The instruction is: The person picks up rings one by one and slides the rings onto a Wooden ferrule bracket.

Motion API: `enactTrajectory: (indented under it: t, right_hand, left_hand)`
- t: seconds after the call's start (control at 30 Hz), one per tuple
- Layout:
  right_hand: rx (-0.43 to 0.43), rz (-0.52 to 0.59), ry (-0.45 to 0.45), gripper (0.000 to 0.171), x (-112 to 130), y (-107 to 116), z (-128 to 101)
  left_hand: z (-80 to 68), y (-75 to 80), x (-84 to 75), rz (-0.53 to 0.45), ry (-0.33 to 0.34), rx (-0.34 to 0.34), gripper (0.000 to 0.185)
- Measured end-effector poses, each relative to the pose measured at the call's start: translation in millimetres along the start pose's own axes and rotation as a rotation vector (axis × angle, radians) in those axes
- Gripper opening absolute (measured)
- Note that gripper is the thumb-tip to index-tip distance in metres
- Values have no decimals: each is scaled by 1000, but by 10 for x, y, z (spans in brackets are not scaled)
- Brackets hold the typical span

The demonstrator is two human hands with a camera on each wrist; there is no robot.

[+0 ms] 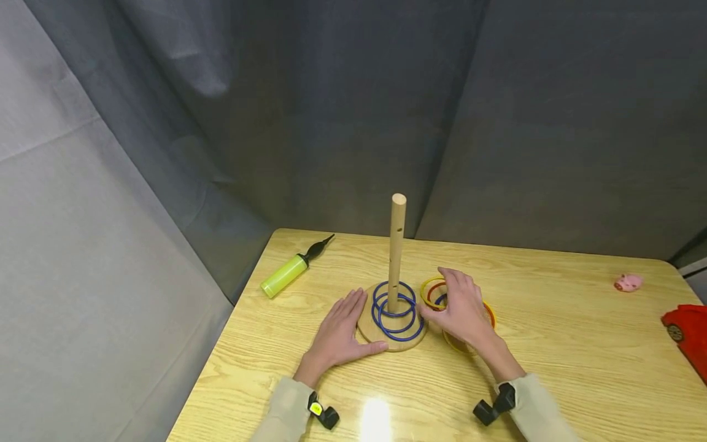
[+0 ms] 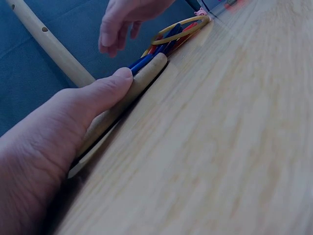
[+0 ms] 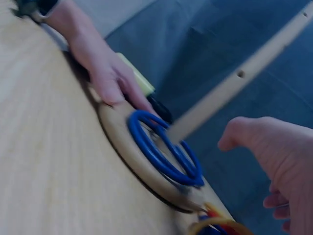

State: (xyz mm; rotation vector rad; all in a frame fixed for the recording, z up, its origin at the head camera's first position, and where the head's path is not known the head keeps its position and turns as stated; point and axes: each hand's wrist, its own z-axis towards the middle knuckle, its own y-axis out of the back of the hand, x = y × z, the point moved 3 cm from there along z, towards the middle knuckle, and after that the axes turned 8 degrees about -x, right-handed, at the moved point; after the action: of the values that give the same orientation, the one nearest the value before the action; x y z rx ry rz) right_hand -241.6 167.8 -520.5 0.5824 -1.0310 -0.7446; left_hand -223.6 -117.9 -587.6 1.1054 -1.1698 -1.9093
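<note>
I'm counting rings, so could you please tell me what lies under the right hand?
Yellow, red and blue loose rings show around the right hand; their number is hidden.

Base (image 1: 369, 334): round disc of pale wood, lying flat on the desk (image 1: 552, 368); the left hand (image 1: 338, 334) rests flat against its left edge, thumb along the rim.
Peg (image 1: 396, 252): plain wooden dowel with small holes drilled in its side, standing upright from the middle of the base.
Blue rings (image 1: 395, 311): several thin blue hoops threaded over the peg, lying overlapped and slightly offset on the base.
Loose rings (image 1: 432, 291): yellow, red and blue hoops in a small pile on the desk just right of the base, partly covered by the right hand (image 1: 463, 309), whose fingers hover over them; whether it grips one cannot be told.
</note>
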Motion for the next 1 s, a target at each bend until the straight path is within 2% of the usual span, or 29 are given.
enactTrajectory:
  t: [0.37, 0.67, 1.0]
  right_hand:
    - [152, -129, -123, 110, -319, -35, 122]
    - [172, -171, -180, 109, -442, -84, 111]
    - [158, -184, -192, 101, -484, -104, 105]
  left_hand:
    - [3, -3, -6, 5, -1, -4, 126]
    - [5, 2, -5, 4, -5, -4, 126]
    - [4, -20, 9, 6, -2, -1, 126]
